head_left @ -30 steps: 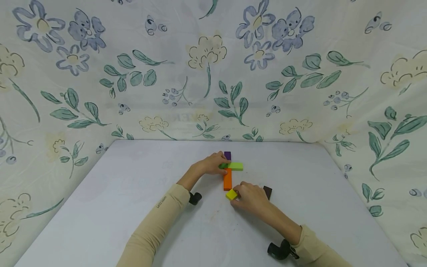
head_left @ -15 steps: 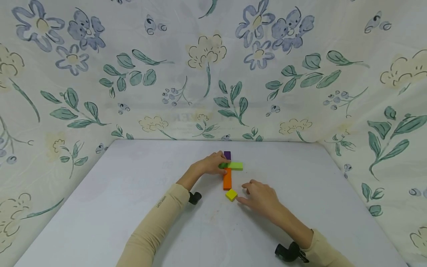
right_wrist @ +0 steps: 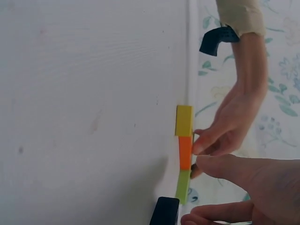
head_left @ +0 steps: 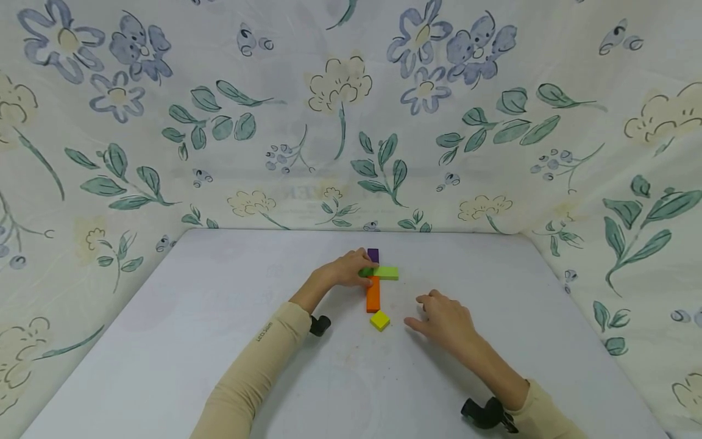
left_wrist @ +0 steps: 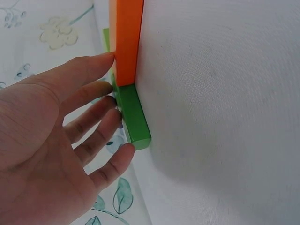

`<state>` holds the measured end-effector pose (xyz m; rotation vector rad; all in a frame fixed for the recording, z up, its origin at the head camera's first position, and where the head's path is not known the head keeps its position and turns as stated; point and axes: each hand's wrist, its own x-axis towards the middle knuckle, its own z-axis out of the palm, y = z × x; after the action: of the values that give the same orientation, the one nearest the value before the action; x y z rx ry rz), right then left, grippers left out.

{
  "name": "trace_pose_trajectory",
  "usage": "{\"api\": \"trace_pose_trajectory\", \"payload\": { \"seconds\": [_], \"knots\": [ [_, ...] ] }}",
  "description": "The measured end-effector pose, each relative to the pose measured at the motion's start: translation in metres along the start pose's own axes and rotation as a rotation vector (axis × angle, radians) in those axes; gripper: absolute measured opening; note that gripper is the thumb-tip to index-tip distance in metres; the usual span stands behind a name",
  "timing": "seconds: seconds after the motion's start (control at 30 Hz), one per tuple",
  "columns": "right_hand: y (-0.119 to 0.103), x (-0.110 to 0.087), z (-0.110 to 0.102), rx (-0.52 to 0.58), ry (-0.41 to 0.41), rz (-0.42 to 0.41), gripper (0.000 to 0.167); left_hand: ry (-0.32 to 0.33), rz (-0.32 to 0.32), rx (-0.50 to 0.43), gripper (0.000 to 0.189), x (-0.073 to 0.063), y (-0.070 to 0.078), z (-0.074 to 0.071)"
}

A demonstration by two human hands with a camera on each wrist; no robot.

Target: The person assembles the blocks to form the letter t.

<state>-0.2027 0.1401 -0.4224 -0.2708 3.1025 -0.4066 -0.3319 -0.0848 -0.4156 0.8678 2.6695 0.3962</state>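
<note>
My left hand [head_left: 347, 270] rests at a row of blocks. In the left wrist view its thumb touches the orange block [left_wrist: 127, 42] and its loosely spread fingers lie along the dark green block [left_wrist: 135, 115]. The light green block [head_left: 388, 273] sticks out to the right, and a purple block [head_left: 373, 255] stands behind. A yellow block [head_left: 379, 320], turned cornerwise, lies just before the orange one's near end. My right hand [head_left: 445, 320] hovers to the right of it, thumb and fingers apart, holding nothing. A dark block [right_wrist: 165, 212] shows beside its fingers in the right wrist view.
The white table [head_left: 219, 341] carries the blocks near its middle. A flower-printed cloth [head_left: 351, 122] rises at the back and on both sides. A black wrist mount [head_left: 488, 414] hangs below the right forearm, another [head_left: 320, 325] by the left.
My right hand has let go of the yellow block and drawn back to the right, now covering the dark block in the head view. The left hand has stayed put.
</note>
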Motion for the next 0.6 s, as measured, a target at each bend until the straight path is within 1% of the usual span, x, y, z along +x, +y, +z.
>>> {"api": "trace_pose_trajectory", "payload": {
  "seconds": [0.2, 0.37, 0.6],
  "knots": [
    [0.008, -0.003, -0.001, 0.004, 0.035, 0.012, 0.059, -0.008, -0.009, 0.002, 0.051, -0.002, 0.002, -0.001],
    [0.015, -0.005, -0.001, -0.015, 0.067, 0.021, 0.062, -0.01, -0.011, -0.004, 0.051, -0.002, 0.002, -0.001],
    [0.023, -0.006, 0.0, -0.02, 0.076, 0.039, 0.065, -0.012, -0.007, -0.004, 0.051, -0.002, 0.003, -0.002]
  ]
}}
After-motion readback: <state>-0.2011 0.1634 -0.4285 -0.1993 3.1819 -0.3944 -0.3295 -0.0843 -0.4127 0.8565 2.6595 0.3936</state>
